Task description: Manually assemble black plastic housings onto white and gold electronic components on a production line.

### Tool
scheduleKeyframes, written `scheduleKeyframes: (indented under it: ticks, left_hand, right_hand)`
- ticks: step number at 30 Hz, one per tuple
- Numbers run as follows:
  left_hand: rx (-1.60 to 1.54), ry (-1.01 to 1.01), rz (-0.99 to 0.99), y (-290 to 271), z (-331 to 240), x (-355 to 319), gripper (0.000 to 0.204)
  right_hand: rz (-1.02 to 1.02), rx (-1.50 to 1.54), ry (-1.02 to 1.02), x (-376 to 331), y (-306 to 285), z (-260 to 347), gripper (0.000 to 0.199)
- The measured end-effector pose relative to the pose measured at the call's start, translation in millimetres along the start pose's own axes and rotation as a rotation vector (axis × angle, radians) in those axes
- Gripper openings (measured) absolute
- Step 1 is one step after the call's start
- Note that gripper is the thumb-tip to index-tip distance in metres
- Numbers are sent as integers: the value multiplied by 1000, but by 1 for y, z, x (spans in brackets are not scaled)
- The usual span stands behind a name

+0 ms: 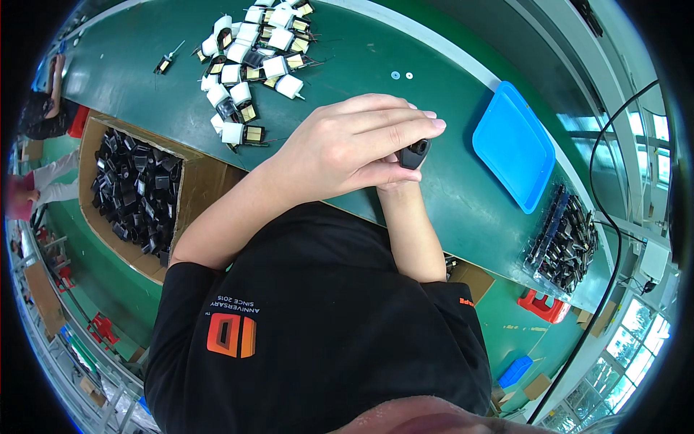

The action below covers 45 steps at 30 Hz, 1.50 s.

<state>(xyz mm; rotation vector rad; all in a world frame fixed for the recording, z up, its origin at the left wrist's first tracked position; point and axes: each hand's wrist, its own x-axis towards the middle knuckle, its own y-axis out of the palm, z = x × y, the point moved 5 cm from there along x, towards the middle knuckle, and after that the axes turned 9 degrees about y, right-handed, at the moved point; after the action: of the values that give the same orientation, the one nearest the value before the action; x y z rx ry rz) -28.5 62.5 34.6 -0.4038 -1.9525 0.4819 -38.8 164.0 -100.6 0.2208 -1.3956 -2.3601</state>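
Over the green workbench [448,206], my left hand [354,148] is closed around a small black plastic part [414,154], its fingers above and its thumb below. Only the dark end with an opening shows; the rest is covered. My right hand [397,186] is right behind and under the left one, so just the wrist and a bit of the palm side are seen. Its fingers are hidden, and I cannot tell whether they also grip the part. Beyond my left hand lies a cluster of white cylindrical pieces [275,67] with black bodies and thin wires.
An open cardboard box [189,192] of black plastic pieces [137,188] stands at left. On the bench are a lone wired piece [164,65], two small washers [395,75], a blue tray [515,148] and a clear tray of dark metallic parts [567,242]. A cable [617,253] hangs at right.
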Motion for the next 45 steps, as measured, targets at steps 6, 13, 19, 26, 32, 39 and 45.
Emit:
scheduleKeyframes:
  ticks: [6,13,19,26,32,39,45]
  left_hand:
    - [-2,8,-17,-2,1,0,51]
    - [-69,-26,43,-6,7,-5,48]
    - [-246,-145,27,-12,24,-27,61]
    - [-45,79,-89,-10,23,-29,84]
    - [56,-108,-164,-9,23,-19,75]
    - [95,-62,-97,0,22,-17,60]
    - [-205,-233,-108,-7,20,-17,96]
  right_hand:
    - [-20,29,-23,0,5,-2,38]
    - [260,197,52,-1,21,11,49]
    - [-37,-262,-27,0,26,38,59]
    - [-198,-709,-286,-13,80,39,70]
    - [-64,-163,-68,-11,66,33,70]
    - [-79,58,-69,-13,62,25,69]
    - [-75,-47,-121,-15,56,32,81]
